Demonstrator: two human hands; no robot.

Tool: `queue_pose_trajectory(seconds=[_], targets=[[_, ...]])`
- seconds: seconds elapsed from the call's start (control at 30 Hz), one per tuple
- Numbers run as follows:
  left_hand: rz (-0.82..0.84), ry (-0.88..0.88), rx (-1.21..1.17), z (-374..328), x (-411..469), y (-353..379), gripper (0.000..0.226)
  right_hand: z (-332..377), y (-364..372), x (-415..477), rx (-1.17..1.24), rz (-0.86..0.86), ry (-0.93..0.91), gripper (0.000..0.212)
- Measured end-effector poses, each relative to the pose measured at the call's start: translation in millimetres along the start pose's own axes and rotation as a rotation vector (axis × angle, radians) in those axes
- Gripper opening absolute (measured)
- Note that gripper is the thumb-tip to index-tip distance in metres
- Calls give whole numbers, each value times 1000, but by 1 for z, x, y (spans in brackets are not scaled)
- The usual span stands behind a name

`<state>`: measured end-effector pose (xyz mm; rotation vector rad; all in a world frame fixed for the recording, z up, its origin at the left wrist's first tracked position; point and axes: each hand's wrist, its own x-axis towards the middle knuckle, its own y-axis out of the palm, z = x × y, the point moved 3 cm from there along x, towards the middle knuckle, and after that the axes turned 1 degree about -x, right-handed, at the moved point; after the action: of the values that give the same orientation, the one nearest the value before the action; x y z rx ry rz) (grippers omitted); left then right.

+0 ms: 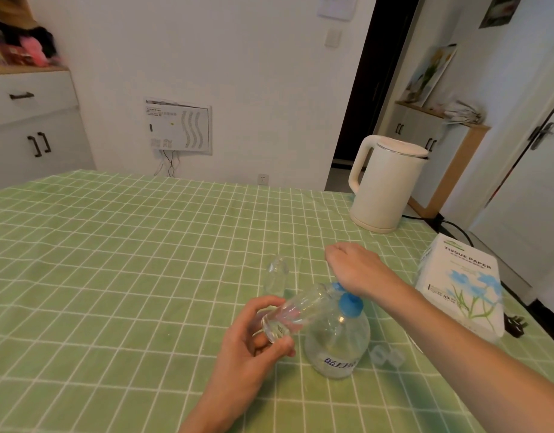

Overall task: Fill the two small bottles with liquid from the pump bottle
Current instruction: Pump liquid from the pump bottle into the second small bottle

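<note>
The left hand (253, 335) reaches in from the lower middle, forearm angled up and to the right. Its thumb and curled fingers grip the base of a small bottle (300, 310), held tilted. The right forearm stretches in from the lower right edge, wrist bent. The right hand (353, 267) is palm down with its heel over a blue pump top (350, 304). Its fingers bend downward out of sight, so their grip is unclear.

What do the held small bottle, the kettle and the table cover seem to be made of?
Small bottle: probably clear plastic, glossy; the cover shows through it, but glass is possible. Kettle: matte cream plastic shell, thin metal-looking ring at the lid. Table cover: vinyl or cloth, unclear; soft wrinkles.
</note>
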<state>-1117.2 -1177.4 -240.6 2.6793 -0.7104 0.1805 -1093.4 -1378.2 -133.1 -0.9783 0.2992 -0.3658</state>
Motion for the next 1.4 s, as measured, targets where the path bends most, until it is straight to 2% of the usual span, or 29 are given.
queue_pose_trajectory(seconds=[0.13,0.23,0.37,0.53,0.77,1.07,1.27,1.4], targets=[[7,4,14,3,1,-2,48,-6,6,1,17,34,43,43],[9,7,17,4,1,-2,50,-8,7,0,12,22,23,32],[6,12,-5,4,2,-1,52,-4,2,0,6,2,9,30],[8,13,-1,4,1,-2,52,1,-1,1,-45,-15,0,30],[12,8,24,5,2,-4,50,-7,6,-3,16,-18,-6,34],[2,12,-8,4,1,-2,52,1,-4,-3,-96,-78,-55,33],[12,-2,29,8,2,-6,51,-6,6,-2,8,-30,4,42],[8,-1,15,6,0,-5,51,-5,5,-5,3,-20,0,39]])
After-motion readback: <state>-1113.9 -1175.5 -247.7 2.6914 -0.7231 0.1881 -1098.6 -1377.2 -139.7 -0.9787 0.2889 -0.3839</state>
